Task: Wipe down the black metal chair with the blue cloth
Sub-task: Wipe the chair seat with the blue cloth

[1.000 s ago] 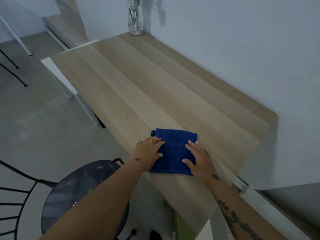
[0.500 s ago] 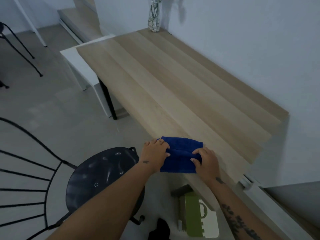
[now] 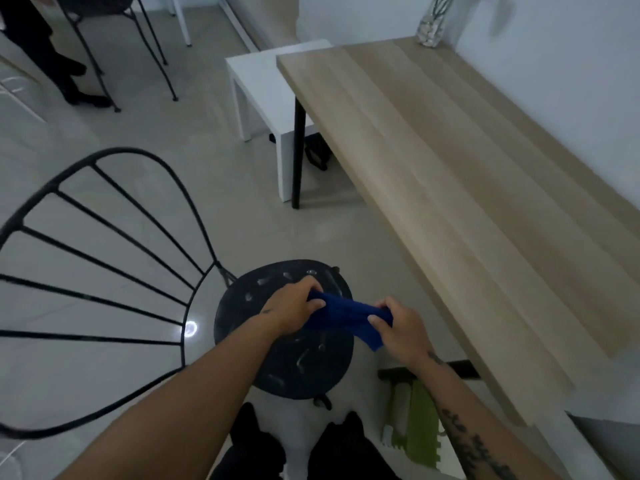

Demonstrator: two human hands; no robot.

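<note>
The blue cloth [image 3: 349,315] hangs bunched between both hands above the round seat [image 3: 242,306] of the black metal chair. My left hand [image 3: 291,310] grips the cloth's left end, directly over the seat. My right hand [image 3: 403,329] grips its right end, past the seat's right edge, and a corner of cloth droops below it. The chair's wire backrest [image 3: 104,251] fans out to the left. The seat shows pale smudges.
A long wooden table [image 3: 467,188] runs along the wall on the right, a glass vase [image 3: 431,24] at its far end. A white side table [image 3: 266,95] stands beyond. A green mat [image 3: 415,420] lies on the floor. Another chair and a person's legs [image 3: 52,57] are far left.
Both hands lifted the blue cloth off the wooden table and brought it left and down over the chair seat. My view swung left toward the chair.
</note>
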